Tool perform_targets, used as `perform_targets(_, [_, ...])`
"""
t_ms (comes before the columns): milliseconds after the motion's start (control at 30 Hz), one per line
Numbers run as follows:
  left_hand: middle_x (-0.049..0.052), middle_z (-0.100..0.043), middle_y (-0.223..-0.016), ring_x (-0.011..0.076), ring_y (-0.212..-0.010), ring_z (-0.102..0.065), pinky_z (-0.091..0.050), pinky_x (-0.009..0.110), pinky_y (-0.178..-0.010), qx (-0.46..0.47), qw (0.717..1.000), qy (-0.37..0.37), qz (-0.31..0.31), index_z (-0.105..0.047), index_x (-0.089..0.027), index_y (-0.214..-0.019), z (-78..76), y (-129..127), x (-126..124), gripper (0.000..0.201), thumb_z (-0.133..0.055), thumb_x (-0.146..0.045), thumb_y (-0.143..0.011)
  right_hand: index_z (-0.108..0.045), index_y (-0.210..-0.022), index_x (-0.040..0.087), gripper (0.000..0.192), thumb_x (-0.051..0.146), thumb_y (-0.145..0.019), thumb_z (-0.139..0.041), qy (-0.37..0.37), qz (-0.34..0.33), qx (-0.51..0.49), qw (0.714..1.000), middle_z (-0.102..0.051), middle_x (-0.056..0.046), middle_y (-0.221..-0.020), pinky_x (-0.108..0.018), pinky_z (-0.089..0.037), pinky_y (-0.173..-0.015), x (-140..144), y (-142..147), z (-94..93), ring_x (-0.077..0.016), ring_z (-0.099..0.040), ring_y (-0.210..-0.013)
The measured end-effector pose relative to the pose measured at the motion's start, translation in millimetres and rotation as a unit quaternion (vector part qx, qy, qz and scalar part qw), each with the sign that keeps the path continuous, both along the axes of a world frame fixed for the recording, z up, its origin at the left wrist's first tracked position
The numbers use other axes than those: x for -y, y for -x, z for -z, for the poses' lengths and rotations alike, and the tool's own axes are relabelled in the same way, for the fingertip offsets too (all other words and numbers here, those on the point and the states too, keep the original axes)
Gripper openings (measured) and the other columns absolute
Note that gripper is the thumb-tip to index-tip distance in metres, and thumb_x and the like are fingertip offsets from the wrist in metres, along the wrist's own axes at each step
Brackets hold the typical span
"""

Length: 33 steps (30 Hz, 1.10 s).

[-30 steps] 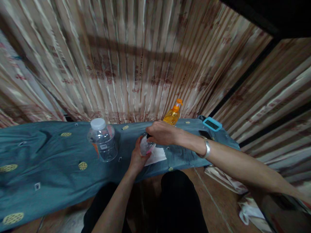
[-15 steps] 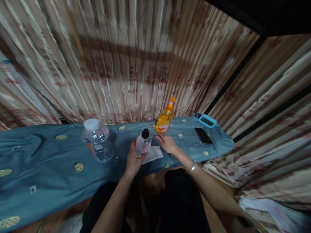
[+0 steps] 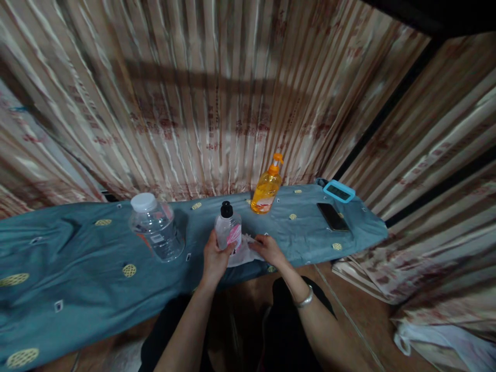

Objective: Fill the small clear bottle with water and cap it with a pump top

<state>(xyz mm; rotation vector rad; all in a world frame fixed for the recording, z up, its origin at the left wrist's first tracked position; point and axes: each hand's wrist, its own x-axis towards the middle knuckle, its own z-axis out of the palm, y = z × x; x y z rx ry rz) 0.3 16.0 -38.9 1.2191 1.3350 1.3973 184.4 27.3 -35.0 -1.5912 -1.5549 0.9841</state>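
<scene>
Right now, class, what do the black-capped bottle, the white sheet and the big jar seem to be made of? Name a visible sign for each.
Black-capped bottle: probably smooth, clear plastic; its body looks see-through beside the pink label.
White sheet: matt tissue or cloth, unclear which; it puckers at the right hand.
Big jar: likely glossy plastic; blue tablecloth shows through.

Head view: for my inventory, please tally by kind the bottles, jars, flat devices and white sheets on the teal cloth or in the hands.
Bottles: 2 (black-capped bottle, orange pump bottle)
Jars: 1 (white-lidded clear jar)
Flat devices: 2 (phone, blue-framed device)
White sheets: 1 (white sheet, paper or fabric unclear)
Total: 6
</scene>
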Motion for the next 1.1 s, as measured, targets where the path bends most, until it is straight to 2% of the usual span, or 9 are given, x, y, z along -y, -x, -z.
perform_targets(133, [0.010,-0.066,-0.128,0.0266,-0.117,-0.064,-0.044,0.045,-0.108,0.005,1.000,-0.017,-0.010,-0.051,-0.019,-0.134,1.4,0,-2,0.073,-0.077,-0.022,-0.066,-0.044,-0.050,0.023,0.046,0.059,-0.067,-0.068,-0.016,0.046,-0.183,0.982,-0.042,0.009,-0.042,-0.022,-0.027,-0.043,-1,-15,-12.2,-0.0071,-0.035,-0.040])
perform_targets(267, [0.011,-0.060,-0.139,0.0258,-0.126,-0.059,-0.041,0.043,-0.111,0.009,1.000,-0.023,0.005,-0.041,-0.020,-0.142,0.7,-9,-1,0.084,-0.077,-0.021,-0.066,-0.056,-0.063,0.022,0.041,0.060,-0.067,-0.070,-0.051,0.055,-0.312,0.947,-0.060,0.004,-0.056,-0.023,-0.041,-0.049,5,-7,-40.5,-0.0104,-0.051,-0.048])
perform_targets(400, [0.010,-0.061,-0.138,0.0257,-0.125,-0.060,-0.045,0.042,-0.108,-0.025,0.999,-0.038,0.007,-0.039,-0.022,-0.144,0.8,-17,2,0.083,-0.075,-0.025,-0.070,-0.068,-0.095,0.022,0.039,0.054,-0.073,-0.072,-0.088,0.021,-0.378,0.922,-0.074,-0.001,-0.088,-0.028,-0.054,-0.069,22,23,-65.0,-0.0169,-0.067,-0.074])
perform_targets(500, [0.012,-0.065,-0.132,0.0266,-0.117,-0.064,-0.050,0.041,-0.101,-0.069,0.997,-0.036,-0.004,-0.037,-0.018,-0.145,1.4,-19,4,0.082,-0.071,-0.026,-0.071,-0.064,-0.115,0.022,0.042,0.049,-0.083,-0.066,-0.150,-0.015,-0.342,0.928,-0.072,-0.004,-0.105,-0.030,-0.053,-0.084,30,45,-72.0,-0.0190,-0.067,-0.093])
perform_targets(567, [0.012,-0.069,-0.124,0.0261,-0.104,-0.069,-0.054,0.039,-0.091,-0.096,0.995,-0.029,-0.007,-0.038,-0.017,-0.145,1.0,-20,5,0.082,-0.070,-0.027,-0.071,-0.060,-0.121,0.021,0.044,0.044,-0.084,-0.065,-0.190,-0.003,-0.237,0.953,-0.070,-0.006,-0.110,-0.033,-0.052,-0.089,30,55,-73.6,-0.0207,-0.065,-0.099])
perform_targets(733, [0.012,-0.072,-0.117,0.0251,-0.091,-0.071,-0.056,0.039,-0.085,-0.141,0.990,-0.018,0.000,-0.039,-0.015,-0.145,-2.4,-21,8,0.082,-0.070,-0.027,-0.069,-0.062,-0.109,0.015,0.040,0.038,-0.077,-0.069,-0.222,0.030,-0.043,0.974,-0.069,-0.011,-0.102,-0.040,-0.051,-0.089,5,63,-79.0,-0.0260,-0.063,-0.099])
perform_targets(833, [0.012,-0.069,-0.124,0.0256,-0.104,-0.069,-0.052,0.041,-0.096,-0.113,0.993,-0.023,0.017,-0.036,-0.016,-0.148,-4.3,-20,7,0.086,-0.071,-0.026,-0.070,-0.064,-0.090,0.018,0.029,0.040,-0.072,-0.071,-0.174,-0.039,-0.082,0.981,-0.067,-0.004,-0.080,-0.035,-0.053,-0.074,-18,56,-82.5,-0.0213,-0.063,-0.077])
perform_targets(933, [0.010,-0.066,-0.131,0.0256,-0.117,-0.064,-0.049,0.040,-0.102,-0.066,0.997,-0.027,0.040,-0.036,-0.020,-0.148,-4.7,-19,5,0.089,-0.074,-0.024,-0.068,-0.063,-0.082,0.020,0.032,0.046,-0.067,-0.074,-0.119,-0.113,-0.154,0.974,-0.065,0.000,-0.074,-0.032,-0.053,-0.067,-30,47,-82.7,-0.0179,-0.061,-0.068])
perform_targets(1100, [0.011,-0.064,-0.134,0.0268,-0.121,-0.063,-0.049,0.040,-0.103,-0.059,0.996,-0.031,0.055,-0.031,-0.021,-0.151,-0.1,-17,4,0.095,-0.073,-0.019,-0.067,-0.064,-0.110,0.016,0.040,0.046,-0.083,-0.060,-0.168,-0.035,-0.141,0.975,-0.070,-0.009,-0.103,-0.038,-0.054,-0.088,-1,51,-67.9,-0.0246,-0.066,-0.096])
